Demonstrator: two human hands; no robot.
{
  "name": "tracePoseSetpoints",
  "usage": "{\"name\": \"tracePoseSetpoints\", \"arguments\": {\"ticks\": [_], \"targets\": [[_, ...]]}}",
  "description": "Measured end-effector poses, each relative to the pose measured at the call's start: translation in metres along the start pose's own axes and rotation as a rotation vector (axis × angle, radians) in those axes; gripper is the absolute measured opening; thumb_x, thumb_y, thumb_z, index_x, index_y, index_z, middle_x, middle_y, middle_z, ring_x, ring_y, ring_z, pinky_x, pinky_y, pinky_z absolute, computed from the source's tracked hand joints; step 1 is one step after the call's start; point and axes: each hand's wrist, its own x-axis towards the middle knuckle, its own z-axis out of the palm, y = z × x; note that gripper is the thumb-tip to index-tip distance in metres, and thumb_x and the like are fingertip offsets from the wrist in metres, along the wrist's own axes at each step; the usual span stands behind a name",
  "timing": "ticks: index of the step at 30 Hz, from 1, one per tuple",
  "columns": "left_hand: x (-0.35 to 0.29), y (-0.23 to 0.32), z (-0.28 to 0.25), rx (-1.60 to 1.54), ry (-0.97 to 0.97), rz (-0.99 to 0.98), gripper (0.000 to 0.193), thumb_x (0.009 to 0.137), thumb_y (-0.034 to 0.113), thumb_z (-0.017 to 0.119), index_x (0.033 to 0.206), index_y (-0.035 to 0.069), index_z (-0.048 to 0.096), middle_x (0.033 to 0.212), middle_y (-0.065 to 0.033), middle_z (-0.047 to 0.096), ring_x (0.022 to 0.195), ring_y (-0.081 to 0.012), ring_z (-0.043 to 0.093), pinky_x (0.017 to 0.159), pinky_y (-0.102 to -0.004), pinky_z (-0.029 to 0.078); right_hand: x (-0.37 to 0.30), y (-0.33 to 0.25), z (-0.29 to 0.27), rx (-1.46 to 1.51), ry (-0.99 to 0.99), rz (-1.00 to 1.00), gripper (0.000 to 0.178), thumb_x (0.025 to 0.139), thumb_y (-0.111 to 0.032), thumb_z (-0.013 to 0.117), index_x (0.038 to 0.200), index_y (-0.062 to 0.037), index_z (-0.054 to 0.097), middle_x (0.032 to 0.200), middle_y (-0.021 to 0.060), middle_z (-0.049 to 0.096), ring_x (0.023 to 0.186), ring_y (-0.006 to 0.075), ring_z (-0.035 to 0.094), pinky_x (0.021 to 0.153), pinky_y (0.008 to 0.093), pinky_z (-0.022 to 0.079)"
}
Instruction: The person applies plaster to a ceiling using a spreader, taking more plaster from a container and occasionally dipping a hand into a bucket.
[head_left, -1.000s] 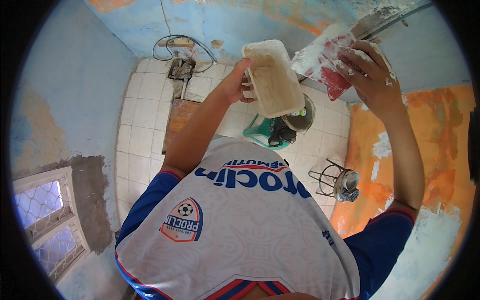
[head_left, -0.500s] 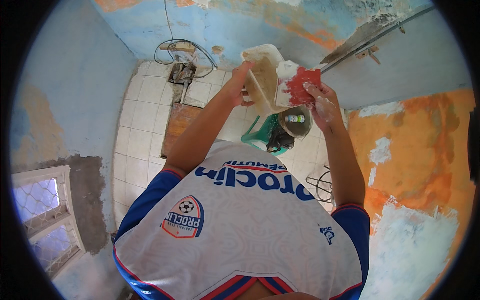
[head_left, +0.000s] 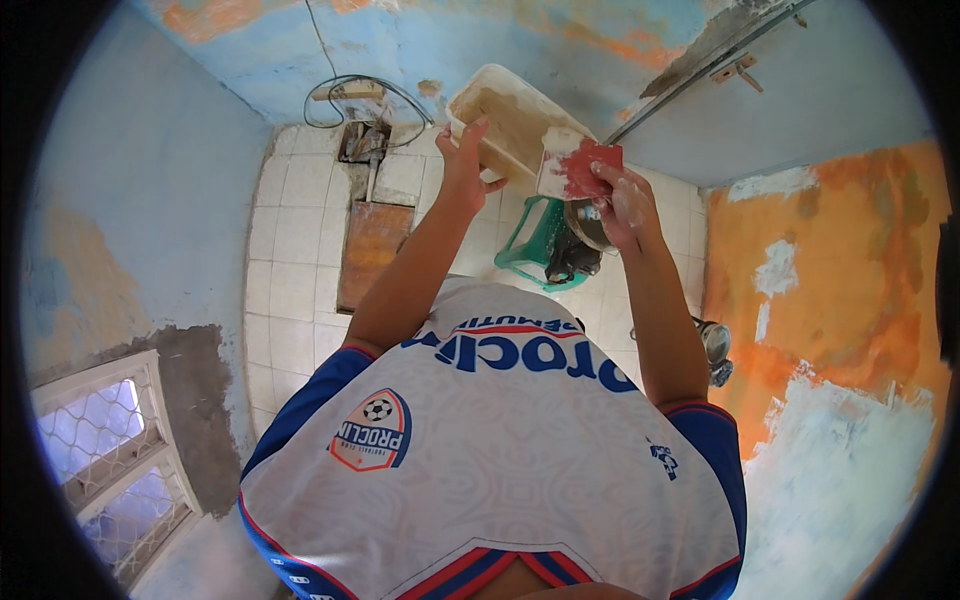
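Right hand [head_left: 630, 205] grasping the scraper [head_left: 590, 167], its smeared blade at the tray [head_left: 522, 108] gripped by the left hand [head_left: 466, 168].
Pale residue coats the tray; the blade hides its right end. Beneath the right grip, the bucket [head_left: 590, 226] is partly covered, contents unclear; left of it, a bag [head_left: 572, 262] overlaps the stool [head_left: 521, 254].

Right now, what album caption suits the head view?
Left fingers hold a pale tub, right fingers a white-smeared red scraper at its edge.
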Motion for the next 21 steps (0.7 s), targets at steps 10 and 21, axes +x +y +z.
{"name": "tracePoseSetpoints", "arguments": {"ticks": [10,21], "targets": [[0.001,-0.067,-0.015,-0.019,0.118,0.217,0.090,0.087,0.027,0.072,0.151,0.026,0.009,0.146,-0.0142,0.032,0.127,-0.0286,0.043,0.091,-0.0557,0.050,0.029,0.053,-0.007,0.090,0.135,0.051,0.009,0.094,-0.007,0.065,0.100,-0.0004,0.065,0.084,0.0066,0.068,0.062,0.0102,0.058,0.049,0.0219,0.040],[0.018,-0.087,-0.020,0.032,0.259,0.195,0.089,0.085,0.020,0.073,0.152,0.026,0.014,0.142,-0.0135,0.038,0.121,-0.0259,0.049,0.087,-0.0517,0.052,0.040,0.078,-0.026,0.072,0.089,0.277,0.013,0.093,-0.005,0.064,0.103,0.0039,0.065,0.090,0.0112,0.070,0.063,0.0143,0.060,0.053,0.0247,0.042]]}}
